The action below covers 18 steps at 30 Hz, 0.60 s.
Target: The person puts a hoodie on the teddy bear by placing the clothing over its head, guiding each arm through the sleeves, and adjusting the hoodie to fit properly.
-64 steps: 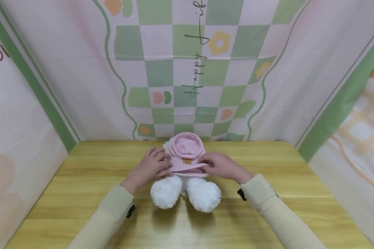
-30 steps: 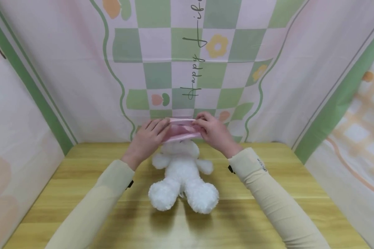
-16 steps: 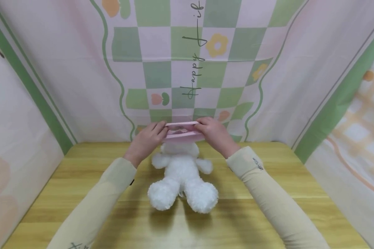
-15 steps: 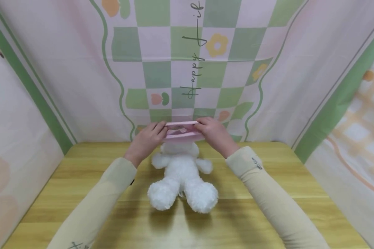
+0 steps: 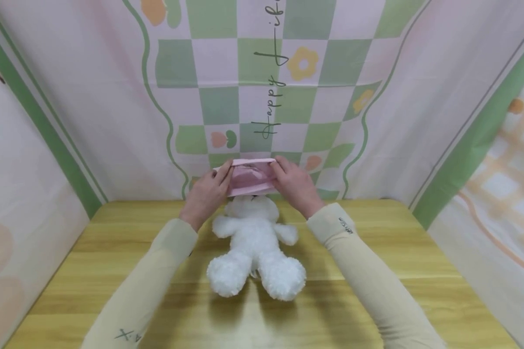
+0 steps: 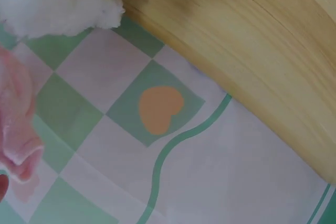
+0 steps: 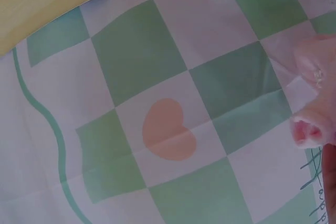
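A white fluffy plush toy (image 5: pixel 255 237) lies on its back on the table, legs toward me, arms out to the sides. Beyond its body, a small pink hoodie (image 5: pixel 251 180) is held up over the toy's head and hides the top of it. Its hem gapes toward me. My left hand (image 5: pixel 206 195) grips the hem's left side, and my right hand (image 5: pixel 298 186) pinches the right side. In the left wrist view, pink cloth (image 6: pixel 18 121) hangs near a fingertip. The right wrist view shows a sleeve end (image 7: pixel 307 132) close to a finger.
The wooden table (image 5: pixel 148 276) ends at a back edge right behind the toy's head. A green-and-white checked cloth (image 5: pixel 218 104) hangs there as a wall, with printed cloth walls on both sides.
The hoodie, earlier over the toy's torso, has been lifted up and away past its head. Over the last half second both hands rose slightly and the hem opening widened. The toy stays put.
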Tool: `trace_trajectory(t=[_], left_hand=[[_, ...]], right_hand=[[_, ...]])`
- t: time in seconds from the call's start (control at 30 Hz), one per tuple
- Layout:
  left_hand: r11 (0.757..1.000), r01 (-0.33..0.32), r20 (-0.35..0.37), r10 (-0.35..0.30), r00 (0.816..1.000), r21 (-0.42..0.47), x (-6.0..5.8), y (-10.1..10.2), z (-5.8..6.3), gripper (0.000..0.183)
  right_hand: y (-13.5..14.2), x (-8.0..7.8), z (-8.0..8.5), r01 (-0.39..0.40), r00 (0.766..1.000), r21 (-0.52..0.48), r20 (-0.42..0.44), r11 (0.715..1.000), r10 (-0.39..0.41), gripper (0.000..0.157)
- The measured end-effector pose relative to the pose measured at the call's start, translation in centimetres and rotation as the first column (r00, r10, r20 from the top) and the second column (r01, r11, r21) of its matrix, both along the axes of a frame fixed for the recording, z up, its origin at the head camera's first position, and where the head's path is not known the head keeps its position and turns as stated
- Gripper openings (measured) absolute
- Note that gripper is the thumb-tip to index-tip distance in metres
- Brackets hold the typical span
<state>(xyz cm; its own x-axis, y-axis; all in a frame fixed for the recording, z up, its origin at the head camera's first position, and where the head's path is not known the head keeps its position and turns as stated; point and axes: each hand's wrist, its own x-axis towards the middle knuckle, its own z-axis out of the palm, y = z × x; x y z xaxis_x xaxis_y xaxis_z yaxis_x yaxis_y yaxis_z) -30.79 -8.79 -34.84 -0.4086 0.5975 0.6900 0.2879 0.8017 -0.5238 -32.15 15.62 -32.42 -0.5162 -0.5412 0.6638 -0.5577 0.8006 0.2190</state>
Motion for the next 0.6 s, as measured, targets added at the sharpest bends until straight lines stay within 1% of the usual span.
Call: trace_trajectory(t=[0.07,0.13,0.2,0.27,0.3,0.33,0.37,0.4,0.43,0.47,0.5,0.53,0.57,0.6], left_hand=[[1.0,-0.012,0.033,0.013,0.999,-0.013,0.0,0.0,-0.3,0.052],[0.999,-0.02,0.072,0.022,0.997,-0.033,0.1,0.1,-0.4,0.055],[0.999,-0.024,0.12,0.03,0.992,-0.045,0.2,0.1,-0.6,0.059],[0.999,-0.028,0.168,0.034,0.985,-0.038,0.2,0.2,-0.7,0.063],[0.999,-0.031,0.195,0.037,0.98,-0.032,0.2,0.2,-0.7,0.064],[0.999,-0.028,0.231,0.031,0.973,-0.016,0.1,0.3,-0.7,0.065],[1.0,-0.024,0.278,0.021,0.96,0.007,0.0,0.3,-0.8,0.063],[0.999,-0.016,0.328,0.004,0.945,0.032,-0.2,0.4,-0.8,0.061],[0.998,-0.005,0.382,-0.021,0.924,0.067,-0.4,0.5,-0.8,0.06],[0.994,0.003,0.437,-0.05,0.898,0.109,-0.6,0.6,-0.8,0.06],[0.987,0.009,0.488,-0.088,0.868,0.162,-0.8,0.7,-0.7,0.062],[0.977,0.013,0.511,-0.121,0.851,0.211,-1.0,0.8,-0.7,0.064],[0.973,0.012,0.511,-0.131,0.849,0.23,-1.2,0.8,-0.6,0.066],[0.973,0.013,0.49,-0.127,0.863,0.23,-1.3,0.8,-0.6,0.071]], right_hand=[[-0.1,-0.1,-0.2,0.035,0.998,-0.029,0.049,0.999,-0.033,0.031],[-0.4,-0.2,-0.3,0.055,0.988,-0.082,0.148,0.995,-0.043,0.024],[-0.5,-0.3,-0.3,0.078,0.965,-0.129,0.259,0.989,-0.042,0.018],[-0.7,-0.4,-0.2,0.089,0.934,-0.147,0.356,0.985,-0.031,0.019],[-0.8,-0.4,-0.2,0.09,0.92,-0.144,0.391,0.985,-0.027,0.021],[-0.8,-0.5,-0.2,0.093,0.909,-0.128,0.416,0.987,-0.032,0.022],[-0.9,-0.6,-0.1,0.095,0.898,-0.116,0.439,0.989,-0.035,0.025],[-0.9,-0.7,-0.1,0.095,0.892,-0.095,0.45,0.991,-0.043,0.028],[-0.9,-0.8,-0.1,0.096,0.882,-0.092,0.47,0.991,-0.041,0.033],[-0.9,-0.9,-0.1,0.098,0.878,-0.09,0.477,0.991,-0.043,0.037],[-0.8,-1.0,-0.1,0.091,0.883,-0.095,0.469,0.991,-0.036,0.04],[-0.8,-1.2,-0.2,0.077,0.896,-0.107,0.444,0.991,-0.022,0.042],[-0.7,-1.4,-0.3,0.055,0.916,-0.122,0.401,0.991,-0.002,0.042],[-0.5,-1.5,-0.6,0.027,0.943,-0.127,0.333,0.992,0.017,0.041]])
